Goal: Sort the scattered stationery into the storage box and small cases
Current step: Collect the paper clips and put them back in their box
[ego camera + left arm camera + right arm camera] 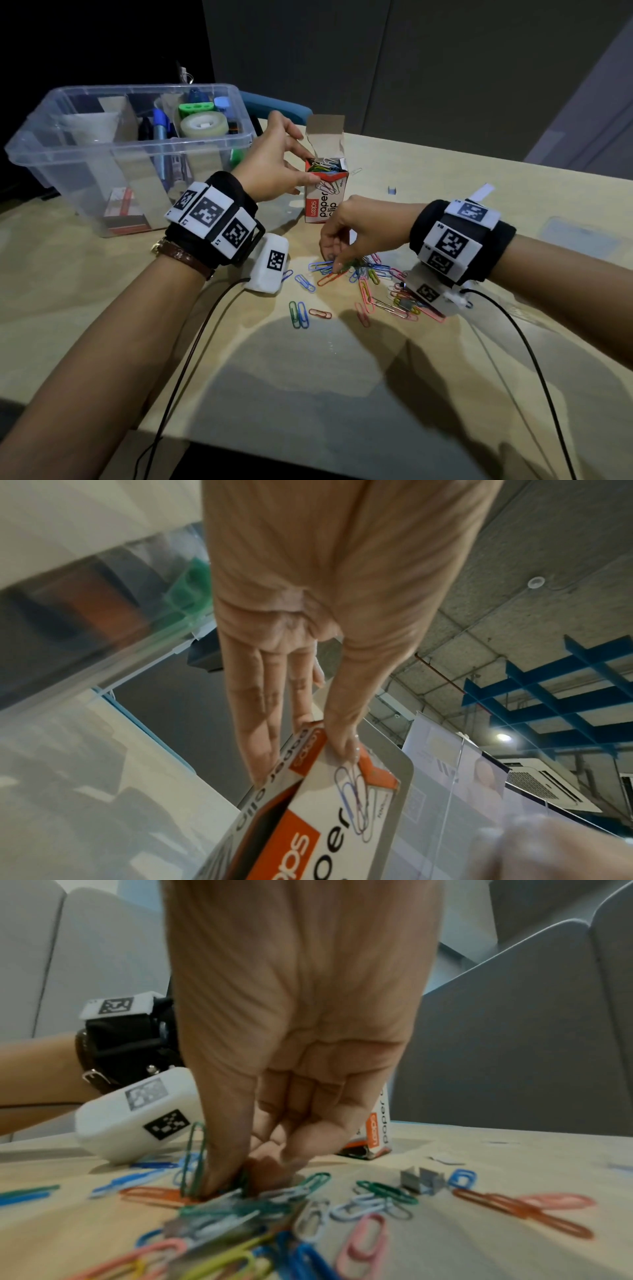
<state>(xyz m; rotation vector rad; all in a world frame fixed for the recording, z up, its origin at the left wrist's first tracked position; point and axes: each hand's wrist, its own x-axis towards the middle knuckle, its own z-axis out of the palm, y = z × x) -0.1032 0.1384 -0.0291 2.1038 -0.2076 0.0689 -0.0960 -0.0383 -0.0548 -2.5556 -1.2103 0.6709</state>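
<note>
Right hand (346,229) palm down over the scatter of paper clips (363,284) on the table (102,335); thumb and fingertips (219,1175) bunched together, pinching up green clips from the pile. One green clip (193,1158) stands on edge against the thumb in the right wrist view.

Left hand (274,161) at the upright paper clip box (325,195): thumb on the near face by the top edge, fingers reaching to the far side, holding the box at its open mouth. Top flap (325,128) stands up; box holds coloured clips nearly to the rim.

Box sits on the table just beyond the right hand, just right of the clear storage box (120,154). Storage box holds tape roll (204,124), pens (161,126), green sharpener-like item (196,109), cardboard dividers.

Loose clips spread near the right wrist; small block of staples (423,1180) among them
</note>
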